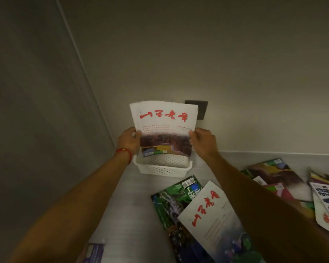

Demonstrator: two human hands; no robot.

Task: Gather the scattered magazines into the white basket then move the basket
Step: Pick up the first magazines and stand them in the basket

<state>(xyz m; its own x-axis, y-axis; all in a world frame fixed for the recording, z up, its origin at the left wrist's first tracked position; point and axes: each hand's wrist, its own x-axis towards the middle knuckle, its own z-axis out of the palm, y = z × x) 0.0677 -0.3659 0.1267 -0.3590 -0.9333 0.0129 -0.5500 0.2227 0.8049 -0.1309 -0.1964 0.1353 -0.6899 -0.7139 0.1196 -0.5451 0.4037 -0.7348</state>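
1. The magazine [164, 128] with the white cover and red brush lettering stands upright over the white basket [162, 168], its lower edge dipping inside the rim. You hold it by both side edges so that it drops in vertically rather than flat.
2. Your left hand [128, 140] is closed on the left edge, thumb on the cover; a red cord circles that wrist. Your right hand [202, 142] is closed on the right edge in the same way.
3. The basket sits on the floor [131, 215] near the corner where the two walls meet, close to the far wall. At least one magazine appears to be in it already.
4. Expect more to gather: a green magazine [171, 200] and a second white magazine [213, 215] overlap just in front of the basket, and a loose pile [277, 177] lies toward the right along the far wall.
5. The floor is pale grey and smooth. The room is dim, and a dark wall plate [200, 111] sits behind the held magazine.
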